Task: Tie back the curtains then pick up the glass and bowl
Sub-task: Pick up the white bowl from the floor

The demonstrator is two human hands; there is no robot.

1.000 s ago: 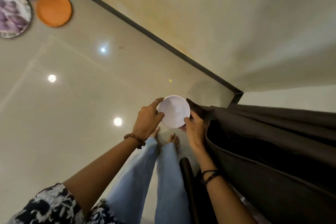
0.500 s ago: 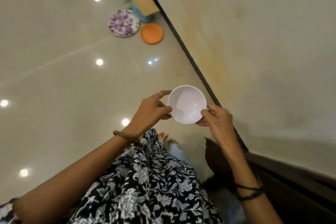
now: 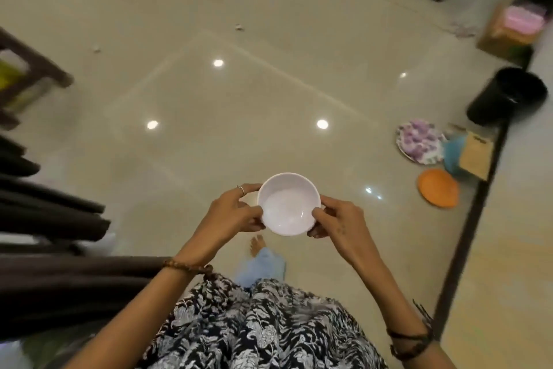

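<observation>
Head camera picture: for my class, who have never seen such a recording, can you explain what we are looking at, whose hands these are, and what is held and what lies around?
There is no machine here. A person wears a wide-angle camera on the head, so the picture looks down over their own arms to the floor. The left hand and right hand each grip one side of a white bowl, which looks empty. On the shiny tiled floor to the right lie an orange plate, a purple-patterned plate and a black bin by the wall. Dark curtains hang at the left. No glass can be seen in this picture.
</observation>
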